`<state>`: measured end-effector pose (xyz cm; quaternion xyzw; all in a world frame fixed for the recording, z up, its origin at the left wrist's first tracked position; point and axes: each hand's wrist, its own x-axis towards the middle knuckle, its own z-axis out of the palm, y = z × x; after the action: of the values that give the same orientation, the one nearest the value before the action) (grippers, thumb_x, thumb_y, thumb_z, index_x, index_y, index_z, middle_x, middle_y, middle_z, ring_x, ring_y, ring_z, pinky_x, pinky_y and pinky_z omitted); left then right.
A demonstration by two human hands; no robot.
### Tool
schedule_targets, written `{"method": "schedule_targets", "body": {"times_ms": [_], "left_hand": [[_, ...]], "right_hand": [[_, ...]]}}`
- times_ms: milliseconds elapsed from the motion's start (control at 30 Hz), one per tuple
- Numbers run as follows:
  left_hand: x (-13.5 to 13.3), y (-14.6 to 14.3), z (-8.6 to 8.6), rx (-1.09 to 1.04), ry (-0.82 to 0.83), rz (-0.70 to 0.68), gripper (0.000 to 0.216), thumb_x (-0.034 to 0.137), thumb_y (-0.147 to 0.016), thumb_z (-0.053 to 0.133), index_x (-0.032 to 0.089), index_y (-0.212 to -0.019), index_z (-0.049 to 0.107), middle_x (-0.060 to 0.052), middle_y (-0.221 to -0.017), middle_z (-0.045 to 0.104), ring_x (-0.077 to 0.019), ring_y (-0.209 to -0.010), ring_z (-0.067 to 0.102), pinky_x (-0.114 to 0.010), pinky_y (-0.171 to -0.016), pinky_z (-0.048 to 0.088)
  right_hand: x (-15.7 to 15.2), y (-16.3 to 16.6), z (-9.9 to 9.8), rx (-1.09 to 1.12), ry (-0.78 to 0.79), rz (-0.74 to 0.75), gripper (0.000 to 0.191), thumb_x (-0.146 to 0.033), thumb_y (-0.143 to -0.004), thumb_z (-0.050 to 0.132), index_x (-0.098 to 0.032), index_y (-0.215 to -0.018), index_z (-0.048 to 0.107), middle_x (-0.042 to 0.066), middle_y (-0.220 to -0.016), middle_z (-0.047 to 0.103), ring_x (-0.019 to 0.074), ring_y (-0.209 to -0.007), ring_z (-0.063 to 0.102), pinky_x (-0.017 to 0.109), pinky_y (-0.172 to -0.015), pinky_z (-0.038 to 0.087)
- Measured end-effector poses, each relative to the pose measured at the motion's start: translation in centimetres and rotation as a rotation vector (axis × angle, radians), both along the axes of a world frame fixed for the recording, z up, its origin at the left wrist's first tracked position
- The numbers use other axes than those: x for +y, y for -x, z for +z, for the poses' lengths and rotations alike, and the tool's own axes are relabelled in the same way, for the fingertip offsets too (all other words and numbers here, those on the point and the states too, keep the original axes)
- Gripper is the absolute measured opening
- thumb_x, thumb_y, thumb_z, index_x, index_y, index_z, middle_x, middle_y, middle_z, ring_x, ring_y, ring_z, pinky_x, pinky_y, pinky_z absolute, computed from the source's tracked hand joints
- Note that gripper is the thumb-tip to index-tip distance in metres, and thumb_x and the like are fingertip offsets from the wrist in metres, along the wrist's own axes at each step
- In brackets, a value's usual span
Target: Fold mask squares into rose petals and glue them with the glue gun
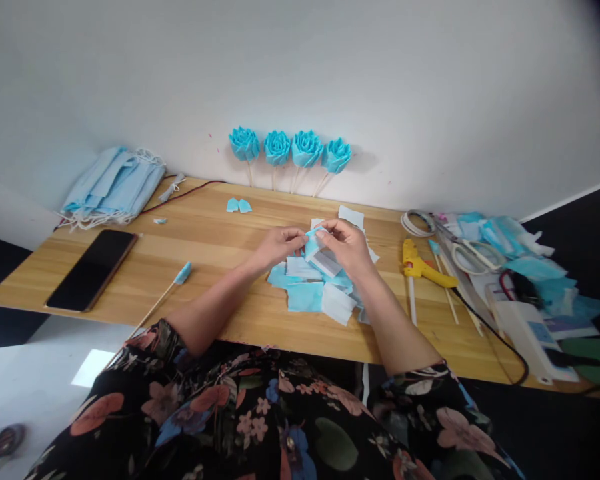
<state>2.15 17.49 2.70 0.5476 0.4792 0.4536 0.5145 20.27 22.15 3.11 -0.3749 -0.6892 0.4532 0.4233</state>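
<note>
Between my two hands is a blue-and-white piece of mask fabric (326,255), held by its upper edge. My left hand (281,245) pinches the left corner with its fingertips. My right hand (349,244) grips the top edge further right, thumb in front. Beneath them lies a loose pile of cut blue and white fabric pieces (305,297), partly hidden by my hands. Two small blue cut petals (239,205) lie further back on the wooden table. To the left, a stick with a blue wrapped tip (183,273) rests near my left forearm.
Several blue fabric roses on sticks (277,148) lean against the wall. At left are a stack of face masks (115,181) and a phone (93,269). At right lie a yellow glue gun (420,267), scissors (475,257), tape roll (417,223), power strip (527,340) and scraps (537,267).
</note>
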Motion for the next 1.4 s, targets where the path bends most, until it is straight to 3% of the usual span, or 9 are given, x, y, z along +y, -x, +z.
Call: {"method": "schedule_targets", "body": {"times_ms": [167, 300, 567, 700, 867, 1067, 1133, 1267, 1400], "left_hand": [[0.0, 0.1, 0.5, -0.063, 0.047, 0.011, 0.027, 0.037, -0.080, 0.063, 0.016, -0.063, 0.061, 0.000, -0.057, 0.059, -0.0102, -0.054, 0.050, -0.024, -0.058, 0.039], [-0.1, 0.2, 0.6, -0.131, 0.039, 0.033, 0.029, 0.040, -0.078, 0.063, 0.016, -0.061, 0.060, -0.001, -0.056, 0.059, -0.0103, -0.054, 0.051, -0.024, -0.058, 0.039], [-0.1, 0.1, 0.6, -0.160, 0.012, 0.036, 0.034, 0.044, -0.079, 0.067, 0.016, -0.062, 0.061, -0.001, -0.057, 0.059, -0.0098, -0.055, 0.050, -0.024, -0.057, 0.038], [-0.2, -0.2, 0.5, -0.209, -0.001, 0.121, 0.034, 0.047, -0.082, 0.065, 0.016, -0.071, 0.066, 0.000, -0.062, 0.060, -0.0094, -0.056, 0.051, -0.023, -0.057, 0.039], [-0.3, -0.5, 0.3, -0.298, 0.011, 0.201, 0.031, 0.044, -0.085, 0.065, 0.015, -0.074, 0.066, 0.000, -0.066, 0.061, -0.0087, -0.057, 0.053, -0.022, -0.056, 0.040], [-0.5, -1.4, 0.5, -0.408, 0.019, 0.142, 0.028, 0.040, -0.084, 0.067, 0.014, -0.074, 0.066, -0.001, -0.066, 0.063, -0.0102, -0.062, 0.057, -0.024, -0.063, 0.046], [-0.6, -1.5, 0.6, -0.456, 0.029, 0.125, 0.031, 0.044, -0.084, 0.067, 0.014, -0.077, 0.066, -0.003, -0.071, 0.066, -0.0121, -0.066, 0.060, -0.026, -0.066, 0.048], [-0.4, -1.4, 0.7, -0.571, 0.106, 0.107, 0.044, 0.057, -0.087, 0.060, 0.013, -0.080, 0.066, -0.007, -0.076, 0.069, -0.0168, -0.073, 0.065, -0.029, -0.069, 0.050], [-0.3, -1.1, 0.6, -0.568, 0.136, 0.158, 0.032, 0.043, -0.083, 0.069, 0.012, -0.074, 0.065, -0.005, -0.070, 0.067, -0.0160, -0.069, 0.065, -0.030, -0.069, 0.049]], "right_hand": [[-0.1, -0.1, 0.4, -0.024, -0.065, 0.052, 0.012, -0.032, -0.080, 0.071, -0.023, -0.087, 0.073, 0.001, -0.090, 0.072, 0.0170, -0.082, 0.064, 0.031, -0.075, 0.051], [-0.1, -0.1, 0.4, -0.041, -0.095, 0.076, 0.012, -0.031, -0.081, 0.068, -0.023, -0.088, 0.073, 0.004, -0.106, 0.073, 0.0217, -0.103, 0.066, 0.035, -0.086, 0.052], [0.1, 0.0, 0.1, 0.093, 0.058, 0.055, 0.042, -0.051, -0.090, 0.060, -0.029, -0.125, 0.062, 0.005, -0.122, 0.070, 0.0226, -0.117, 0.063, 0.041, -0.103, 0.048], [-0.4, 0.1, 0.3, 0.000, -0.198, -0.114, 0.036, -0.048, -0.091, 0.060, -0.028, -0.120, 0.061, 0.007, -0.121, 0.067, 0.0237, -0.115, 0.061, 0.041, -0.097, 0.050], [-1.4, 0.5, 1.0, -0.231, -0.560, -0.212, 0.014, -0.033, -0.091, 0.060, -0.025, -0.101, 0.066, 0.006, -0.099, 0.070, 0.0240, -0.098, 0.062, 0.043, -0.091, 0.048], [-1.7, 1.2, 0.4, -0.341, -0.690, -0.231, 0.009, -0.030, -0.086, 0.069, -0.025, -0.093, 0.065, 0.004, -0.088, 0.071, 0.0234, -0.086, 0.062, 0.040, -0.082, 0.047], [-1.6, 1.2, 0.2, -0.332, -0.730, -0.244, 0.002, -0.024, -0.088, 0.065, -0.025, -0.088, 0.065, 0.003, -0.087, 0.070, 0.0229, -0.086, 0.062, 0.040, -0.081, 0.047], [-1.5, 1.0, 0.3, -0.374, -0.823, -0.259, 0.009, -0.019, -0.088, 0.063, -0.026, -0.088, 0.069, 0.003, -0.087, 0.069, 0.0232, -0.088, 0.062, 0.041, -0.082, 0.047], [-1.5, 0.9, 0.4, -0.417, -0.883, -0.232, 0.014, -0.017, -0.089, 0.062, -0.027, -0.089, 0.072, 0.004, -0.090, 0.068, 0.0236, -0.089, 0.061, 0.042, -0.082, 0.047]]}}
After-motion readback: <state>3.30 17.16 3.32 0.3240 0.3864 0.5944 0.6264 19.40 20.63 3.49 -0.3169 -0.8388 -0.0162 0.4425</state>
